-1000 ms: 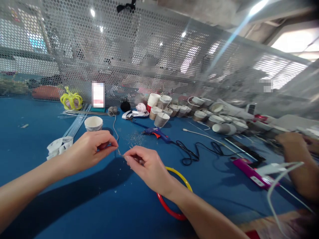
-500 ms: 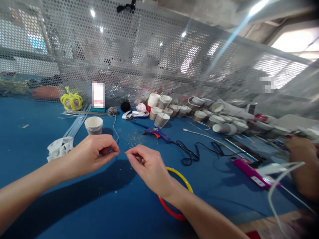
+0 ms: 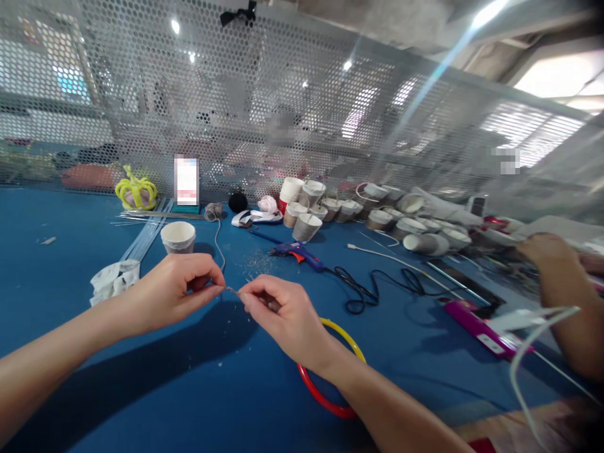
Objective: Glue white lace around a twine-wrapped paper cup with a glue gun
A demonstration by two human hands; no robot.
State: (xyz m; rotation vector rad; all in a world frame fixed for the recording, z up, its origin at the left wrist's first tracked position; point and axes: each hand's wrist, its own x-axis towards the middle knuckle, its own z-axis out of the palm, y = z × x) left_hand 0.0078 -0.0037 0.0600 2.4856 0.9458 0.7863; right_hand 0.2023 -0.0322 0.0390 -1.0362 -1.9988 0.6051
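A short stretch of thin grey yarn (image 3: 233, 290) spans the small gap between my two hands, above the blue table. My left hand (image 3: 186, 286) pinches one side of it between thumb and fingertips. Facing it, my right hand (image 3: 276, 311) pinches the other side, fingers curled. From a small grey yarn ball (image 3: 214, 211) a strand (image 3: 218, 242) runs down towards my left fingertips, where its end is hidden. Just behind my left hand stands a white-rimmed paper cup (image 3: 178, 236). A red and yellow ring (image 3: 325, 402) lies partly under my right forearm.
A blue glue gun (image 3: 297, 253) lies beyond my right hand, its black cord trailing right. Several grey-wrapped cups (image 3: 306, 226) stand along the perforated screen (image 3: 283, 94). A purple power strip (image 3: 486, 330) lies at right, near another person's arm (image 3: 559, 283). Crumpled white material (image 3: 113, 280) sits left.
My hands stay almost in place, and slightly more of the yarn shows between my fingertips. At right, the other person's hand has shifted up and to the left.
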